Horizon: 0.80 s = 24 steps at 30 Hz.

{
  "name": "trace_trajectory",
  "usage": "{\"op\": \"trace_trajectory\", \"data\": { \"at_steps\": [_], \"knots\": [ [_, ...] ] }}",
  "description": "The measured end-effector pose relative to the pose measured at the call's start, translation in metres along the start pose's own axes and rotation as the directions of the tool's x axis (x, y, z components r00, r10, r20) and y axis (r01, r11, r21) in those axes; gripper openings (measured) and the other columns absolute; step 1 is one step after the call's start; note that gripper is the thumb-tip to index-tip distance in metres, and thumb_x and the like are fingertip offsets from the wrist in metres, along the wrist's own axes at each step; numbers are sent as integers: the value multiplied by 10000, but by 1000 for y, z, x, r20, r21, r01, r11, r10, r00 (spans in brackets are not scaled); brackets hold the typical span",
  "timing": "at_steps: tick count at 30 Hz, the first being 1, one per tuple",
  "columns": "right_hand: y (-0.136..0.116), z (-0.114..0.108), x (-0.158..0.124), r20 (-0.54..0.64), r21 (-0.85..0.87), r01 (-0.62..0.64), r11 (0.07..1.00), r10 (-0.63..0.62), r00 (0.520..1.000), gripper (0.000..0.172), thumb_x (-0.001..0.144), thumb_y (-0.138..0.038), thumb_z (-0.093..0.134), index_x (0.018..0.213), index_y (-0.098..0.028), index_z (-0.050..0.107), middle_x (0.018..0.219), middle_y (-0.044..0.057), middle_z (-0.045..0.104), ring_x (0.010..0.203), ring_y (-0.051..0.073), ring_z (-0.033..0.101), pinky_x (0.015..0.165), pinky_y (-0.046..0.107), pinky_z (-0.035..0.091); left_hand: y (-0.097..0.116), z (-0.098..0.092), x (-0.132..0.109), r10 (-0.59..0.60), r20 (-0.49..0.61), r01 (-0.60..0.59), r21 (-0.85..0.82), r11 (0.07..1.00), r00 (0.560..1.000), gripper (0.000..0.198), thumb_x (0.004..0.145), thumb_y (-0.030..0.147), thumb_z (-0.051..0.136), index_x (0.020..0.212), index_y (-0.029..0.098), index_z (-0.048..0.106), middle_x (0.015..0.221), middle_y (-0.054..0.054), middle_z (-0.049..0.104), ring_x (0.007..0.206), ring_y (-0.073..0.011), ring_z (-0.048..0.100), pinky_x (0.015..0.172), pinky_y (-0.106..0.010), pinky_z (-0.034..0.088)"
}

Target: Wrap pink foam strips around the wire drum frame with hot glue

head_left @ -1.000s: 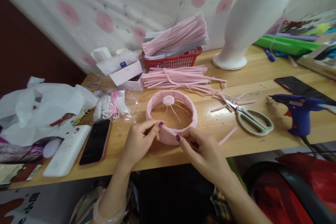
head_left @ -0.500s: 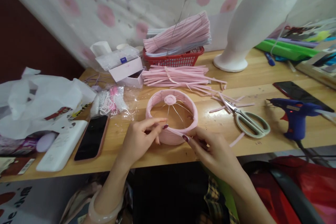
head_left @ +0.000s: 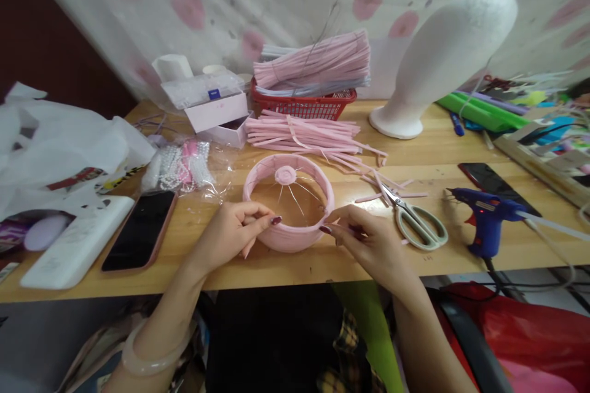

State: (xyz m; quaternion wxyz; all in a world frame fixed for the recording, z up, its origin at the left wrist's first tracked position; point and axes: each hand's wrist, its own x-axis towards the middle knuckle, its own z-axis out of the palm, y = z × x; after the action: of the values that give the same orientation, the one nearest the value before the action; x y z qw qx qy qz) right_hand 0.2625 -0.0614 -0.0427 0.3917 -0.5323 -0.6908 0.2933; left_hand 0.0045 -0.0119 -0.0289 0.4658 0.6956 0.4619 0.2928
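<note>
A round wire frame covered in pink strips (head_left: 295,241) rests near the table's front edge, with thin wire spokes running to a pink hub (head_left: 285,175). My left hand (head_left: 235,230) pinches the frame's rim at the front left, thumb on top. At the right of the rim, my right hand (head_left: 364,239) has thumb and forefinger closed on a pink strip lying along the front rim; its end is hidden by the fingers. Scissors with pale handles (head_left: 419,224) lie right of that hand, beside cut pink strips (head_left: 369,198).
Behind the frame lie a bundle of pink strips (head_left: 304,135) and a red basket (head_left: 304,103). To the right are a blue glue gun (head_left: 488,215), a dark phone (head_left: 498,187) and a white foam stand (head_left: 437,67). Another phone (head_left: 141,230) and a white power bank (head_left: 76,245) lie left.
My right hand has brought the strip in against the right side of the rim; before, it held it out at the front. The view has shifted slightly right. My left hand stays on the rim.
</note>
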Motion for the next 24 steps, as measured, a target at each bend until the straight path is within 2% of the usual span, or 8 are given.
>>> {"op": "trace_trajectory", "data": {
  "at_steps": [5, 8, 11, 13, 15, 17, 19, 24],
  "knots": [
    [3, -18, 14, 41, -113, 79, 990, -75, 996, 148, 956, -277, 597, 929, -207, 724, 798, 26, 747, 689, 158, 658, 627, 262, 468, -2, 1, -1, 17, -4, -17, 35, 999, 1000, 201, 900, 344, 619, 896, 187, 745, 338, 102, 485, 290, -74, 419, 404, -184, 346],
    [5, -25, 20, 70, -152, 142, 978, -133, 989, 173, 969, -245, 572, 929, -214, 738, 801, 25, 749, 702, 163, 671, 638, 269, 478, 3, 10, -8, 173, -179, -136, 202, 970, 968, 186, 902, 291, 643, 1020, 191, 747, 365, 113, 509, 326, -68, 447, 447, -176, 389],
    [8, -26, 22, 86, -155, 172, 973, -160, 983, 185, 980, -236, 560, 929, -213, 736, 829, 42, 736, 724, 167, 667, 649, 276, 493, 8, 30, -19, 487, -397, -279, 477, 834, 778, 183, 919, 226, 660, 1082, 198, 738, 473, 88, 618, 389, -64, 509, 497, -175, 429],
    [10, -25, 22, 87, -141, 195, 971, -184, 979, 184, 985, -223, 555, 937, -213, 733, 871, 54, 732, 760, 170, 671, 672, 283, 505, 11, 48, -24, 593, -401, -332, 552, 765, 699, 165, 942, 213, 640, 1072, 191, 740, 674, 16, 762, 495, -84, 640, 547, -180, 483],
    [12, -24, 22, 86, -125, 214, 969, -204, 975, 183, 990, -206, 548, 957, -215, 727, 908, 59, 729, 801, 174, 680, 700, 290, 517, 14, 65, -23, 538, -395, -319, 497, 807, 745, 190, 962, 239, 615, 1089, 165, 736, 733, -22, 790, 536, -111, 694, 551, -190, 508],
    [13, -25, 22, 89, -112, 222, 969, -212, 973, 187, 995, -189, 534, 987, -217, 718, 935, 62, 728, 835, 178, 689, 723, 294, 531, 17, 80, -19, 354, -377, -237, 322, 916, 856, 236, 983, 285, 582, 1114, 146, 721, 580, 11, 730, 454, -115, 661, 503, -190, 493],
    [13, -26, 23, 93, -109, 230, 967, -220, 971, 197, 997, -172, 519, 1012, -219, 710, 951, 64, 730, 858, 180, 696, 748, 296, 544, 20, 90, -13, 166, -334, -132, 123, 984, 928, 254, 1002, 326, 540, 1068, 154, 714, 448, 58, 627, 374, -104, 603, 462, -181, 462],
    [11, -29, 22, 71, -156, 269, 950, -261, 963, 214, 988, -139, 522, 1040, -229, 709, 955, 52, 751, 854, 175, 708, 768, 290, 552, 20, 97, -8, 20, -307, -38, -53, 998, 952, 247, 999, 340, 504, 908, 188, 675, 398, 83, 530, 347, -97, 561, 448, -176, 430]
  ]
}}
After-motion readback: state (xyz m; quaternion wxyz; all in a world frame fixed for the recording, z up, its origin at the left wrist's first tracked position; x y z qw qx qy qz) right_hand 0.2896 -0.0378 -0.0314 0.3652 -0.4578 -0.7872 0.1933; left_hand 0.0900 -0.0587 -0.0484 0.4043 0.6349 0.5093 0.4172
